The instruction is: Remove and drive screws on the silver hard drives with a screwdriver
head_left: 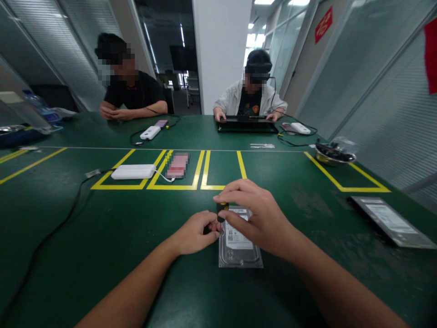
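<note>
Screwdriver [221,212] between right-hand fingers [232,197]

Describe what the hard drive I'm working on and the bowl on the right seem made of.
The hard drive looks like satin grey metal, given its dull sheen, with a matte white label, perhaps paper. The bowl is probably polished metal, judging by its shiny, reflective side.

Counted at 1 green tbl. [119,273]: 2 bare hands in the foreground, 1 L hand [198,233] and 1 R hand [257,210]; 1 screwdriver [222,215]; 2 HDDs [241,259] [392,223]; 3 white pwr. banks [133,171] [150,132] [301,128]; at least 2 phones [178,166] [161,124]; 1 metal bowl [327,159], contents too jumbled to no.; min. 4 yellow tape outlines [365,189]. Opp. side: 2 ppl [136,93] [232,96], 1 headset [258,75], 1 blk. panel [247,125]. Also 2 red wall signs [323,25] [431,57].
</note>
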{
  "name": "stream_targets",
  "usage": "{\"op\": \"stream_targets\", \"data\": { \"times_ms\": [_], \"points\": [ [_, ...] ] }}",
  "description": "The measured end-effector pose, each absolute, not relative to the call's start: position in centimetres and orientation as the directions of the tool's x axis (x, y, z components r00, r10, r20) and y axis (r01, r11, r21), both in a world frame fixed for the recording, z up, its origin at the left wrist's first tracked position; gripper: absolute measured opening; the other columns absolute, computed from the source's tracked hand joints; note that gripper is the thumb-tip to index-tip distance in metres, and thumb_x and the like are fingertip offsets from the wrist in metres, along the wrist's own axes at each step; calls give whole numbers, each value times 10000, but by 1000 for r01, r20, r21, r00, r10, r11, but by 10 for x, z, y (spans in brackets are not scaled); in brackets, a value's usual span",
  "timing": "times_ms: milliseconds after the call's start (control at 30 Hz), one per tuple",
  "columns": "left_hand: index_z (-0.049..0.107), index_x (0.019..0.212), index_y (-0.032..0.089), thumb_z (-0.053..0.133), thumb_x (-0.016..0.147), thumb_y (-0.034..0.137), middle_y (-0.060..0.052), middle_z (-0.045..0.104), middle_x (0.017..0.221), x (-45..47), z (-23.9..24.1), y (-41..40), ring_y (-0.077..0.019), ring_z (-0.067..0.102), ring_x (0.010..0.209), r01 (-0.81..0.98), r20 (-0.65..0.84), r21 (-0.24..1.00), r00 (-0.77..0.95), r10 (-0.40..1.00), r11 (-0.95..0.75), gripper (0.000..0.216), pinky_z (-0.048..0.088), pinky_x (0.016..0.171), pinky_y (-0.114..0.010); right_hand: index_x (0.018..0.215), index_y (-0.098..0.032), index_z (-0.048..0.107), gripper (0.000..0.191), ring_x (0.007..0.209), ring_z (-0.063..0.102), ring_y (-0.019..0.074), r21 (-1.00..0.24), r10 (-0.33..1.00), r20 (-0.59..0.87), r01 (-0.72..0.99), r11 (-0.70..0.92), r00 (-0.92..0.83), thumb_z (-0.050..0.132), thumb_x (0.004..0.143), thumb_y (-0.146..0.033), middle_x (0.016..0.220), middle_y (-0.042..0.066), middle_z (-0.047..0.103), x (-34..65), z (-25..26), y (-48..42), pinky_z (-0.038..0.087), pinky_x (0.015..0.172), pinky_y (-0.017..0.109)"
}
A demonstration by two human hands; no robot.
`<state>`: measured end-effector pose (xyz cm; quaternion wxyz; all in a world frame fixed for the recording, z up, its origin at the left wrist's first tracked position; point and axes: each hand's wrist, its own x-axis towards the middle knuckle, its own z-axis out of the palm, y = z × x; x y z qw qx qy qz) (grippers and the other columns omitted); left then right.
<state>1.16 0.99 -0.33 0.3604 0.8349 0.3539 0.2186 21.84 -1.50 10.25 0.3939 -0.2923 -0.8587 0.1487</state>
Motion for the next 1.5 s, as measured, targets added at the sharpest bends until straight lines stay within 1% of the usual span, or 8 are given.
{"op": "stream_targets", "data": {
  "times_ms": [67,233,433,600,767,933,1133,1500],
  "points": [
    [559,810,173,577,786,149,18,556,764,12,-3,10,-149,520,726,424,112,760,660,743,-492,38,399,679,-258,1115,-142,663,260,1002,583,165,-477,599,600,364,800,-530,560,882,-93,1090,51,651,219,104,-15,467,872,330],
    [564,845,173,568,787,140,16,568,790,12,-4,10,-150,519,744,410,117,765,671,732,-498,66,403,697,-260,1168,-137,633,328,1078,571,166,-460,560,608,325,826,-563,483,888,-56,1179,60,641,219,106,-15,450,938,339],
    [573,804,169,585,781,134,23,551,754,11,-4,10,-143,515,717,425,116,757,660,742,-497,44,390,679,-256,1041,-137,658,147,928,563,157,-475,641,569,430,768,-515,626,901,-168,998,59,615,218,104,-16,459,802,288],
    [583,790,166,593,790,144,25,563,741,12,-5,10,-142,526,711,427,115,757,658,744,-494,24,393,679,-257,1079,-111,643,196,985,578,157,-447,569,623,352,822,-537,552,906,-114,1056,58,642,219,105,-17,447,893,310],
    [582,796,165,589,789,147,22,562,747,11,-4,11,-147,529,718,434,110,753,657,745,-494,20,394,669,-257,1058,-117,653,160,938,567,143,-470,616,583,398,787,-529,625,907,-161,1010,49,626,218,104,-15,448,823,269],
    [573,778,166,598,786,154,26,560,735,11,-3,10,-146,527,711,436,114,749,656,746,-499,28,389,668,-257,1079,-113,641,184,999,570,154,-469,595,602,366,803,-533,613,900,-142,1064,50,636,219,102,-15,442,894,291],
    [585,795,166,587,781,137,24,561,743,12,-4,11,-144,522,710,432,118,748,660,742,-504,32,388,668,-257,996,-104,628,138,881,547,147,-458,614,607,410,789,-505,659,904,-203,942,42,614,219,102,-16,431,767,270],
    [576,782,167,585,773,129,21,559,751,12,-2,10,-143,524,715,429,123,746,663,739,-509,41,400,662,-251,967,-114,617,151,857,532,154,-433,624,607,453,779,-493,685,900,-232,919,44,591,217,100,-16,411,746,272]
  ]
}}
